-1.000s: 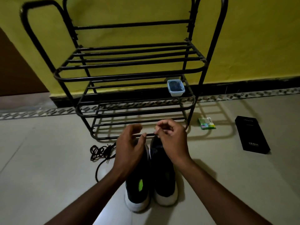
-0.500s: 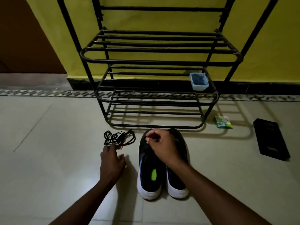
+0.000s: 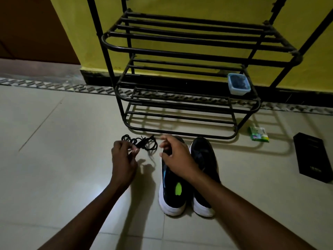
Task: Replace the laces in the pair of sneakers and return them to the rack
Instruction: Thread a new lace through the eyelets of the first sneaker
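Fingers (image 3: 134, 150) of the left hand (image 3: 123, 163) pinch the near edge of the tangled black shoelace bundle (image 3: 144, 141), which lies on the tiled floor (image 3: 63, 159) just left of the black white-soled sneakers (image 3: 205, 159). The right hand (image 3: 177, 159) hovers over the left shoe, loosely curled and empty. The lace looks light, limp and snag-prone, so take it by a stiff tip.

Home interior, tiled floor (image 3: 54, 159), yellow painted wall (image 3: 198, 8), metal shoe rack (image 3: 180, 49) against it

Left hand (image 3: 124, 164), right hand (image 3: 177, 159) — bare.
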`<state>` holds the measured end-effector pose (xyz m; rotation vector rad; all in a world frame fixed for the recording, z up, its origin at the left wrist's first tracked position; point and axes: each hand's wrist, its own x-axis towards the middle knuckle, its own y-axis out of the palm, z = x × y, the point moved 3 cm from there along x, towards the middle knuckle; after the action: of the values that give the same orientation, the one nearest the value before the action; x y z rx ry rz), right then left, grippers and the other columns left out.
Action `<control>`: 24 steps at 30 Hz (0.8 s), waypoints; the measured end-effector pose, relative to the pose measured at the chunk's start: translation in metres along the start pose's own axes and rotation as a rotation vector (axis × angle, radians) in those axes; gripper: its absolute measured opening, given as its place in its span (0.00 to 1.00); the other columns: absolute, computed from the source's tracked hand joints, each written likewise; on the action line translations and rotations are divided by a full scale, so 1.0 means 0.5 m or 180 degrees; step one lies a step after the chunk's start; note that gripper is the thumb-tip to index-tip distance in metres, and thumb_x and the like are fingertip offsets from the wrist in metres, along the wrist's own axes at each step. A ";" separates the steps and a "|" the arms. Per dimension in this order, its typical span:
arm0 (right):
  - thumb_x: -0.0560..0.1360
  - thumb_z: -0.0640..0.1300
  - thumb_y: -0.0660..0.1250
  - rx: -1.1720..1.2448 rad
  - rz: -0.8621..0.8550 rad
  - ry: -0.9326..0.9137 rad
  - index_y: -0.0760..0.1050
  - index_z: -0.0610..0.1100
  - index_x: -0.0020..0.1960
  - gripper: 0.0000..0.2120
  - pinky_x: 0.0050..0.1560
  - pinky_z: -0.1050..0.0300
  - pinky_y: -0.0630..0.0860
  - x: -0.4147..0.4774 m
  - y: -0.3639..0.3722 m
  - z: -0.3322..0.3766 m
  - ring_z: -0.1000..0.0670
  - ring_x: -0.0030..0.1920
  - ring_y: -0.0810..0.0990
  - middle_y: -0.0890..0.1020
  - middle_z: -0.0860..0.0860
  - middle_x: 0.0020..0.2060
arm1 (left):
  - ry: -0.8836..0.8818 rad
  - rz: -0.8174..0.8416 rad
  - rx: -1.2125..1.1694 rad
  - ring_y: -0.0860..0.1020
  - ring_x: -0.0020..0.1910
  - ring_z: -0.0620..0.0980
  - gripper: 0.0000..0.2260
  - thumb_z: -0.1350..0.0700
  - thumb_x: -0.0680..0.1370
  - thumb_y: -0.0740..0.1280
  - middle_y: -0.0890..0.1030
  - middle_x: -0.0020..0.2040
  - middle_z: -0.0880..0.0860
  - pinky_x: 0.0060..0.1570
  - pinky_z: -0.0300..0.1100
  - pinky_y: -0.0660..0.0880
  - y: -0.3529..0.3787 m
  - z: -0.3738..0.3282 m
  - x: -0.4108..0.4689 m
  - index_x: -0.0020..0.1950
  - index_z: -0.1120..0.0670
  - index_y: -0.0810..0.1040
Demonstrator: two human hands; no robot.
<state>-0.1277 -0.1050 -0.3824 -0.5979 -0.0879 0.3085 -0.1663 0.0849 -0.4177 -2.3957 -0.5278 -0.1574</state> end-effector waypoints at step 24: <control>0.77 0.34 0.69 0.0820 0.0459 -0.0430 0.81 0.37 0.50 0.02 0.38 0.62 0.77 0.069 -0.081 0.084 0.60 0.35 0.81 0.83 0.49 0.38 | -0.0902 0.1604 0.1806 0.80 0.57 0.54 0.06 0.57 0.79 0.65 0.82 0.54 0.49 0.60 0.53 0.72 -0.068 0.006 0.031 0.52 0.50 0.81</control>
<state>-0.0916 -0.1031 -0.3251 -0.3278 -0.1330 0.4920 -0.1664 0.1155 -0.3959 -1.9171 -0.0560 0.4952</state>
